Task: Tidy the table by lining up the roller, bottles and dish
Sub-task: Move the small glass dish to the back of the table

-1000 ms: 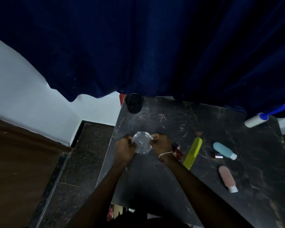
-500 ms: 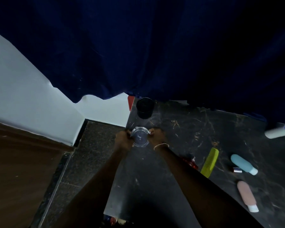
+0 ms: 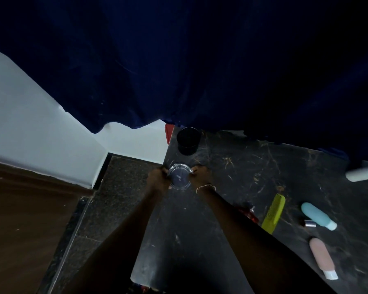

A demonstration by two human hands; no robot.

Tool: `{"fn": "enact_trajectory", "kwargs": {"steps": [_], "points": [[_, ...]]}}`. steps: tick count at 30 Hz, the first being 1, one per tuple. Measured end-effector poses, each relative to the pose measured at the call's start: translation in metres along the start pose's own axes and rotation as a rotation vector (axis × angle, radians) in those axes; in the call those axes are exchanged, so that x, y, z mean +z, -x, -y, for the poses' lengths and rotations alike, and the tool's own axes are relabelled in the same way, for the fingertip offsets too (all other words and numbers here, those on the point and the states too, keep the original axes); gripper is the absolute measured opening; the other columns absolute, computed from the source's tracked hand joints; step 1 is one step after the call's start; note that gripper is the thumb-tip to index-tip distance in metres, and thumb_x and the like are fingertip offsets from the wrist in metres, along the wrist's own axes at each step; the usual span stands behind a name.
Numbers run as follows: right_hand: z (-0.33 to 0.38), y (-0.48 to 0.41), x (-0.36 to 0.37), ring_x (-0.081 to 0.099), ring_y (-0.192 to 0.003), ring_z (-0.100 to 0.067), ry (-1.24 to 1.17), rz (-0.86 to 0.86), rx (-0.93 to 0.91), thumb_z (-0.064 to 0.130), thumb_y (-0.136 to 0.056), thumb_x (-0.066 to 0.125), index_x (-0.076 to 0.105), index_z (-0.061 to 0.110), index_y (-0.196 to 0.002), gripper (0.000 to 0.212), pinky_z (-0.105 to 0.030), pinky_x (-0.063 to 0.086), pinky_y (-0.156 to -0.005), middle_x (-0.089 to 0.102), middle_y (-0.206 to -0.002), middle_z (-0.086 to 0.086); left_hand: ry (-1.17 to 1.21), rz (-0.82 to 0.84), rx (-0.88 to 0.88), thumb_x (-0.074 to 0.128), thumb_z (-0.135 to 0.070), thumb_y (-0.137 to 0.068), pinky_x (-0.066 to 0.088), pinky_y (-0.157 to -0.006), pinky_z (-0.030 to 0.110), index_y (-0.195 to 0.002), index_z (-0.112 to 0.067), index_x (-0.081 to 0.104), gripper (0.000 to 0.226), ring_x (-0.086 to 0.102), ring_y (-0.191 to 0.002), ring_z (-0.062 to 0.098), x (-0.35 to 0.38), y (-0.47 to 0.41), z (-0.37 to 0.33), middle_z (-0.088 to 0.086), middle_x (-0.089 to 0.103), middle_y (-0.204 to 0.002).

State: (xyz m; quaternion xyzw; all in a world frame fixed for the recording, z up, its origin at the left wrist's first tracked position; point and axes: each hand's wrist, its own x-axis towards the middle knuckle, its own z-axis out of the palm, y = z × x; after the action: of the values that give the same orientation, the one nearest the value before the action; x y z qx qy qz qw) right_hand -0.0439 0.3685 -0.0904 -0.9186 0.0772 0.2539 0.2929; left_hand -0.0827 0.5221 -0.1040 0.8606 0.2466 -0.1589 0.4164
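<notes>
A clear glass dish (image 3: 179, 176) is near the far left corner of the dark marble table (image 3: 232, 209), just in front of a black cup (image 3: 188, 140). My left hand (image 3: 157, 179) grips its left rim and my right hand (image 3: 201, 176) grips its right rim. At the right, a blue bottle (image 3: 318, 216) and a pink bottle (image 3: 322, 257) lie on their sides. The white lint roller (image 3: 362, 172) with a blue handle lies at the far right edge, partly cut off by the frame.
A yellow-green comb (image 3: 273, 212) lies right of my right forearm, with a small red object (image 3: 250, 213) beside it and a small silver cap (image 3: 309, 223) by the blue bottle. A dark blue curtain (image 3: 179, 60) hangs behind the table. The floor drops off at the table's left edge.
Both hands have carried the glass dish away from me toward the far left corner, close to the black cup. The view has shifted left, so the roller is now partly out of frame.
</notes>
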Motion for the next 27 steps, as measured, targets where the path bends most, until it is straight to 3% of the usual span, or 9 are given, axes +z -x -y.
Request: {"fn": "enact_trajectory", "kwargs": {"steps": [3, 10, 15, 18, 19, 22, 24, 27], "points": [[0.0, 0.0, 0.002, 0.07, -0.104, -0.036, -0.007, -0.003, 0.017, 0.006, -0.086, 0.054, 0.075, 0.001, -0.101, 0.027, -0.039, 0.057, -0.09, 0.073, -0.108, -0.02, 0.019, -0.006, -0.006, 0.069, 0.003, -0.083, 0.063, -0.08, 0.049, -0.094, 0.005, 0.073, 0.012, 0.077, -0.089, 0.037, 0.002, -0.001, 0.0, 0.029, 0.076, -0.093], [-0.001, 0.0, 0.001, 0.069, -0.109, -0.033, -0.032, -0.01, 0.038, 0.007, -0.089, 0.06, 0.074, 0.001, -0.107, 0.024, -0.034, 0.054, -0.091, 0.074, -0.112, -0.018, -0.019, -0.023, -0.021, 0.069, -0.006, -0.088, 0.062, -0.082, 0.045, -0.096, 0.001, 0.075, 0.012, 0.077, -0.089, 0.034, 0.006, 0.004, 0.001, 0.024, 0.078, -0.092], [-0.006, 0.002, -0.005, 0.068, -0.106, -0.032, -0.053, 0.044, -0.027, 0.014, -0.091, 0.063, 0.071, -0.005, -0.106, 0.025, -0.032, 0.051, -0.089, 0.072, -0.112, -0.021, -0.239, -0.01, 0.051, 0.068, -0.028, -0.094, 0.056, -0.093, 0.043, -0.116, -0.009, 0.073, 0.029, 0.07, -0.108, 0.039, 0.004, 0.014, -0.001, 0.02, 0.075, -0.111], [-0.015, 0.014, -0.011, 0.064, -0.09, -0.027, -0.099, 0.022, -0.126, 0.011, -0.094, 0.058, 0.065, 0.003, -0.093, 0.011, -0.038, 0.052, -0.094, 0.07, -0.101, -0.022, -0.253, -0.078, 0.141, 0.06, -0.032, -0.099, 0.055, -0.093, 0.044, -0.128, -0.011, 0.066, 0.037, 0.067, -0.11, 0.043, 0.007, 0.028, 0.003, 0.022, 0.069, -0.123], [-0.021, 0.02, -0.012, 0.063, -0.095, -0.026, -0.095, 0.012, -0.177, 0.011, -0.095, 0.057, 0.064, 0.005, -0.099, 0.011, -0.04, 0.05, -0.099, 0.069, -0.106, -0.02, -0.262, -0.115, 0.183, 0.056, -0.033, -0.102, 0.054, -0.093, 0.045, -0.135, -0.01, 0.062, 0.04, 0.066, -0.11, 0.044, 0.009, 0.034, 0.006, 0.023, 0.064, -0.13], [-0.048, 0.047, -0.016, 0.049, -0.135, -0.026, 0.046, -0.032, -0.316, 0.025, -0.099, 0.054, 0.048, 0.012, -0.145, 0.048, -0.036, 0.039, -0.114, 0.051, -0.148, -0.011, -0.315, -0.234, 0.363, 0.051, -0.033, -0.105, 0.055, -0.092, 0.044, -0.14, -0.01, 0.057, 0.042, 0.065, -0.108, 0.04, 0.017, 0.056, 0.01, 0.019, 0.057, -0.138], [-0.069, 0.067, -0.017, 0.04, -0.144, -0.024, 0.125, -0.123, -0.403, 0.036, -0.1, 0.051, 0.039, 0.017, -0.153, 0.057, -0.039, 0.036, -0.118, 0.039, -0.157, -0.007, -0.431, -0.292, 0.49, 0.051, -0.038, -0.104, 0.054, -0.094, 0.042, -0.139, -0.013, 0.056, 0.044, 0.063, -0.113, 0.037, 0.024, 0.072, 0.013, 0.016, 0.059, -0.137], [-0.102, 0.095, -0.023, 0.03, -0.151, -0.025, 0.245, -0.27, -0.504, 0.044, -0.102, 0.043, 0.031, 0.016, -0.156, 0.062, -0.044, 0.034, -0.12, 0.031, -0.162, -0.007, -0.592, -0.259, 0.606, 0.04, -0.051, -0.105, 0.043, -0.115, 0.05, -0.155, -0.021, 0.037, 0.058, 0.042, -0.146, 0.033, 0.039, 0.098, 0.014, 0.012, 0.043, -0.159]]}}
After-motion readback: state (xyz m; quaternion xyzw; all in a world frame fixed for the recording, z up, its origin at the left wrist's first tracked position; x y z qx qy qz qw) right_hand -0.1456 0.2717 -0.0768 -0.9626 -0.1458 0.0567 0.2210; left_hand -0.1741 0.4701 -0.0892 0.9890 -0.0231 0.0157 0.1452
